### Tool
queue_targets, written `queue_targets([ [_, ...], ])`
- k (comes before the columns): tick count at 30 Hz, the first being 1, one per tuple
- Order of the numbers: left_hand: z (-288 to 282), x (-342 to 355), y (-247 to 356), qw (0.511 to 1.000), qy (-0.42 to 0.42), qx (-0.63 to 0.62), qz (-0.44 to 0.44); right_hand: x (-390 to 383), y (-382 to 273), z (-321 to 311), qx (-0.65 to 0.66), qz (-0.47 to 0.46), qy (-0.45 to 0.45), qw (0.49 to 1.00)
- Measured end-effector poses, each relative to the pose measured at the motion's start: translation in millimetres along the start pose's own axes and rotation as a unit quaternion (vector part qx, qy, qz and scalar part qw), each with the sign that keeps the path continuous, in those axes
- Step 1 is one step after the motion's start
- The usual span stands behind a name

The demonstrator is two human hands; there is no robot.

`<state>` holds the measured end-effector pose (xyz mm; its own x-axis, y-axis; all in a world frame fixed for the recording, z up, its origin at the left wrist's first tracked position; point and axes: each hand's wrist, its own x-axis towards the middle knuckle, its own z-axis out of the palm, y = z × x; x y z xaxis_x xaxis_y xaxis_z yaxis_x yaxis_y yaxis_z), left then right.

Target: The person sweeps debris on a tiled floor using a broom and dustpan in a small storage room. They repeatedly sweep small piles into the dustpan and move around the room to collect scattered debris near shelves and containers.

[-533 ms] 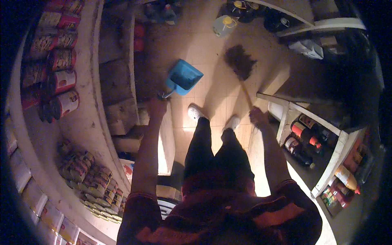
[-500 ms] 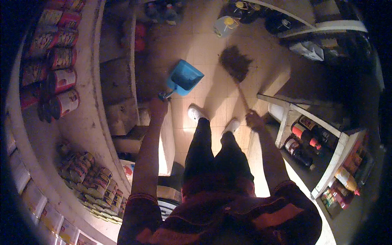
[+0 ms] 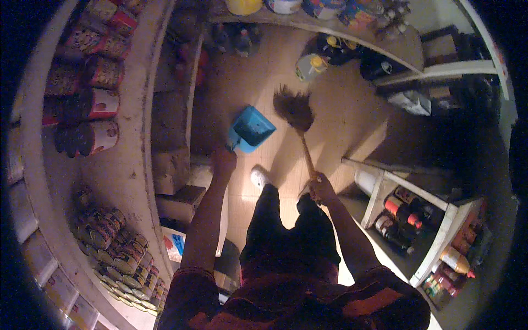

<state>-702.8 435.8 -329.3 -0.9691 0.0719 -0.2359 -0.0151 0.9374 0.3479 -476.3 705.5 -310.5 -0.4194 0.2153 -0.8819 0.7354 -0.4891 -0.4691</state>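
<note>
My left hand [image 3: 224, 160] is closed on the handle of a blue dustpan [image 3: 253, 130], held out over the tiled floor with its open mouth toward the upper right. My right hand [image 3: 321, 188] grips the long wooden handle of a broom [image 3: 306, 153]. Its dark bristle head [image 3: 292, 107] is just to the right of the dustpan, apart from it, over shadowed floor. One white shoe [image 3: 259, 177] shows below the dustpan; my other foot is mostly hidden near my right hand.
Shelving surrounds me: red-labelled tins [image 3: 102, 102] and stacked small cans [image 3: 118, 245] at left, a low white-framed rack of bottles [image 3: 401, 212] at right. Jugs with yellow parts [image 3: 309, 69] stand at the far end under a shelf of tubs [image 3: 285, 6]. A cardboard box [image 3: 168, 168] sits low at left.
The broom head has moved left toward the dustpan, and my right hand has moved left with it. The view has shifted, bringing the upper back shelf into sight.
</note>
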Motion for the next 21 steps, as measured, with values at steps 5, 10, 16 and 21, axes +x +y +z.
queue_targets([
  [5, 1.5, -36.3, -33.9, 0.992, -0.1, -0.008, -0.074, -36.7, -18.3, -8.5, 0.074, 0.017, -0.138, 0.987],
  [10, -1.9, -107.9, -37.5, 0.974, -0.066, -0.071, -0.203, -40.5, -94.7, -16.9, -0.023, 0.001, -0.051, 0.998],
  [16, 9.1, -139.2, -2.7, 0.939, 0.002, -0.135, -0.315, 161.2, -260.3, -25.8, -0.16, -0.171, -0.037, 0.971],
  [21, 10.4, -128.5, 22.4, 0.924, -0.005, -0.078, -0.373, 350.1, -386.2, -21.1, -0.112, -0.128, -0.215, 0.962],
])
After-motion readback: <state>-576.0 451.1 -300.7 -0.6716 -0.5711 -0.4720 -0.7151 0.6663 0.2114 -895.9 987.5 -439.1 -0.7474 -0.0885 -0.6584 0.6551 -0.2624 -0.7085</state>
